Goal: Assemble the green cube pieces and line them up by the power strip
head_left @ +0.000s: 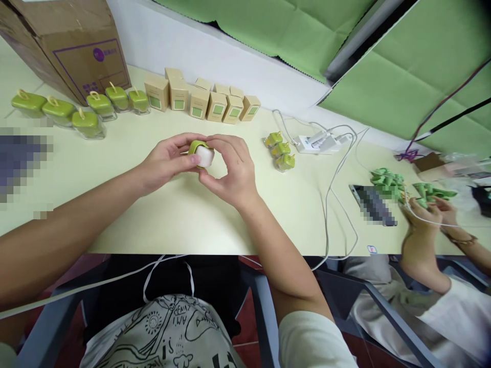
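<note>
1. Left hand (166, 162) and right hand (230, 171), fingers curled, together grasping a small green-and-white object (201, 155) over the middle of the worktop (172, 225).
2. Cardboard carton (86, 56), at the worktop's far left.
3. Green-topped jars with yellow loops (86, 122), in a row beside the carton; kraft boxes with green labels (195, 102), grouped just to their right.
4. Co-worker's hands (420, 217), at right, touching folded green pieces (433, 193).
5. White power strip (316, 144) with grey cables, near three small green-and-yellow objects (280, 152).
</note>
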A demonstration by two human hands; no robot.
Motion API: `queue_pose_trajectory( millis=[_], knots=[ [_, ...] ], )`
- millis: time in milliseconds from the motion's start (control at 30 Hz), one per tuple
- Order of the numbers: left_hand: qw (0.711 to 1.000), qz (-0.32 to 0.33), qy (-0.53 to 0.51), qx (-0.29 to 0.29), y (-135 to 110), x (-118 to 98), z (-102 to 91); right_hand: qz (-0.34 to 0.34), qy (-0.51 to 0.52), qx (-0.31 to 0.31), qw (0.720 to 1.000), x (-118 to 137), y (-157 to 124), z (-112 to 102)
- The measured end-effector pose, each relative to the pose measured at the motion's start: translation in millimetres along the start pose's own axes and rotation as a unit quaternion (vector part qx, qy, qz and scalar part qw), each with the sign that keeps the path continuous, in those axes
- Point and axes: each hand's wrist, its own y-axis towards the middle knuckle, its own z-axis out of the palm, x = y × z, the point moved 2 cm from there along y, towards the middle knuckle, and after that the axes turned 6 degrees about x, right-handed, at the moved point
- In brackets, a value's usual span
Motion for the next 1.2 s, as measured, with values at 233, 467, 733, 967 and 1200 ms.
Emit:
queue_pose_trajectory(
  millis=[233,467,733,967,1200],
  knots=[
    [0.999,-0.022,0.019,0.016,-3.2,-1.8,1.1,-0.005,-0.009,-0.004,1.0,3.3,-0.7,-2.0],
    [0.999,-0.027,0.003,0.028,-3.9,-0.8,1.0,-0.008,-0.01,0.013,1.0,6.7,-1.1,0.1],
    [0.994,0.013,0.099,-0.038,-1.2,-7.5,-2.2,-0.025,-0.025,-0.039,0.999,6.2,-1.5,-2.0],
    [0.987,0.042,0.141,-0.066,-2.6,-2.7,2.5,-0.053,-0.017,-0.069,0.996,9.2,-1.1,1.8],
    [0.984,0.04,0.161,-0.063,7.7,7.7,-20.7,-0.027,-0.028,-0.06,0.997,3.7,-2.4,1.0]
  ],
)
